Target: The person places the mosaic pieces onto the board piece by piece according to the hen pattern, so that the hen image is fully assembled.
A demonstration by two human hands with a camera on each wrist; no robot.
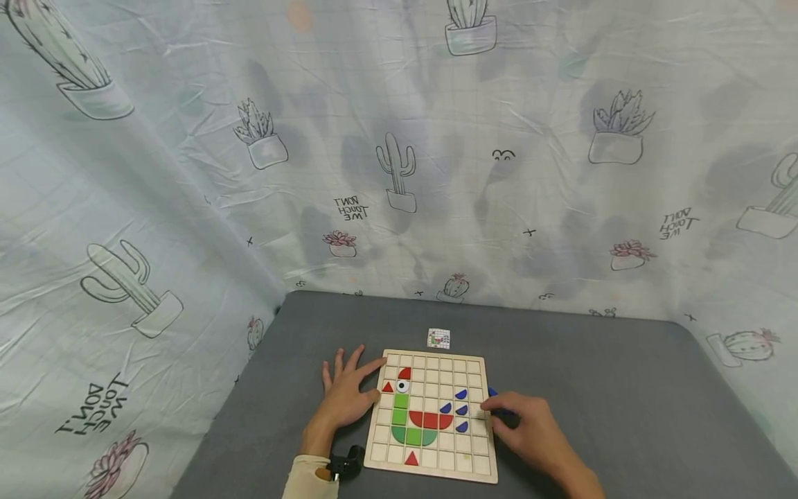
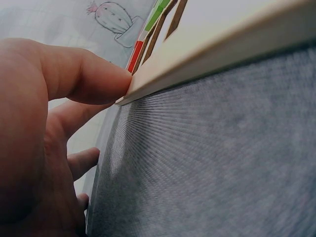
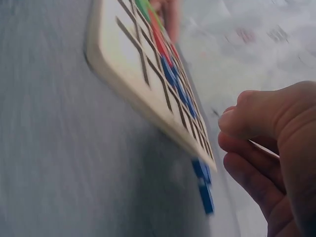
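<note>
A wooden grid board (image 1: 457, 466) lies on the grey table and bears red, green and blue shapes. Among them are a round eye piece (image 1: 402, 386), green squares (image 1: 401, 401), a red square (image 1: 430, 421) and several blue curved pieces (image 1: 461, 410). My left hand (image 1: 344, 396) is at the board's left side, fingers spread, its thumb and index finger touching the edge. Over the right edge hovers my right hand (image 1: 530, 426), fingers bent, thumb near the index finger; no piece shows between them. Beside the board, partly under that hand, lie loose blue pieces (image 3: 205, 190).
Behind the board lies a small pattern card (image 1: 439, 338) with a coloured picture. A cactus-print curtain (image 1: 436, 173) hangs around the grey table (image 1: 598, 388). A black band with a device (image 1: 347, 463) sits on the left wrist.
</note>
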